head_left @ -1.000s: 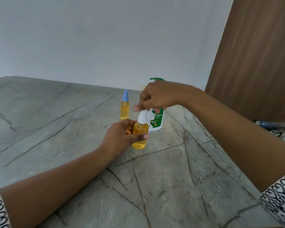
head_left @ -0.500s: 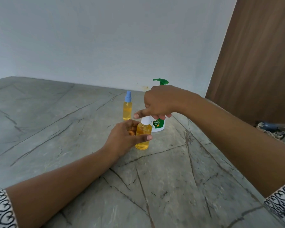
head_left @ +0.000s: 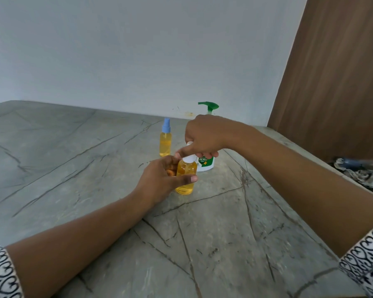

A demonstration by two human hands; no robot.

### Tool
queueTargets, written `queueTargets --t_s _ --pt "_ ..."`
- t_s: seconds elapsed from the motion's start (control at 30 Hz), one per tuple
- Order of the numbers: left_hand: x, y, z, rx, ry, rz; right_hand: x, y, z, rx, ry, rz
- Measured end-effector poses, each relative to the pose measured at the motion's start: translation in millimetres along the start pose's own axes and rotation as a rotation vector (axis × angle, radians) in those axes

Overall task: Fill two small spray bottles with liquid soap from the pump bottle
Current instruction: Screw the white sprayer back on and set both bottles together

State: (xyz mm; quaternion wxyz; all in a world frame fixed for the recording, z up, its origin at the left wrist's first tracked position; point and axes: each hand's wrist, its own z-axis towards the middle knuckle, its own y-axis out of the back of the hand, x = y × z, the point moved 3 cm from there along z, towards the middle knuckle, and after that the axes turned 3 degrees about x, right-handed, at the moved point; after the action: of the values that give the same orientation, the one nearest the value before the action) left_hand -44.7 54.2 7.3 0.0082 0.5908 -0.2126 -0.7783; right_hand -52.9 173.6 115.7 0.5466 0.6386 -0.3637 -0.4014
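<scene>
Head view, capping stage. I have the left hand (head_left: pixel 159 179) wrapped around the body of the near spray bottle (head_left: pixel 185 177), thumb across its front and fingers behind, so it is clamped on the bottle, which stands on the grey veined worktop (head_left: pixel 213 244). The bottle shows amber liquid almost to the shoulder. My right hand (head_left: pixel 205 138) comes in from the right and sits directly above it, fingers closed on the white cap (head_left: pixel 189 158) at the neck; whether the cap is fully seated I cannot tell, since the hand hides most of it.

The relation that governs the next move: the bottle's long axis is upright, and the right hand lies along that axis, on top, while the left hand grips from the side. I judge the step in hand to be twisting the cap home, the left hand holding the body against the turn.

The second spray bottle (head_left: pixel 165 138), blue-topped and also amber-filled, stands upright behind and to the left, apart from both hands. The pump bottle (head_left: pixel 206 164), white with a green pump head (head_left: pixel 209 105), stands just behind the right hand, partly hidden by it.

Judged from the fill levels, the task is nearly complete.
</scene>
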Motion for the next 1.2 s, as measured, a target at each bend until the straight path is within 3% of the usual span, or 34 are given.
queueTargets --t_s 0.13,0.3,0.63,0.8,1.0,1.2 --pt "0.0 0.6 0.8 0.003 -0.001 -0.030 -4.1 2.5 0.2 -0.043 -0.054 0.088" --pt "1.1 0.6 1.9 0.002 0.012 -0.009 -11.0 3.9 -6.8 0.129 0.162 0.273" --pt "1.7 0.7 1.6 -0.010 0.008 -0.015 -3.6 -7.5 -1.2 -0.042 0.138 0.109" --pt "0.9 1.1 1.6 -0.024 -0.007 0.002 -8.8 -20.1 -9.5 -0.061 0.110 0.421" --pt "-0.8 1.6 2.3 -0.047 -0.024 0.115 -5.7 -29.2 -15.8 -0.182 0.018 0.548" --pt "-1.0 1.5 3.1 -0.054 -0.041 0.163 5.9 -38.4 -20.1 -0.360 -0.162 0.365"
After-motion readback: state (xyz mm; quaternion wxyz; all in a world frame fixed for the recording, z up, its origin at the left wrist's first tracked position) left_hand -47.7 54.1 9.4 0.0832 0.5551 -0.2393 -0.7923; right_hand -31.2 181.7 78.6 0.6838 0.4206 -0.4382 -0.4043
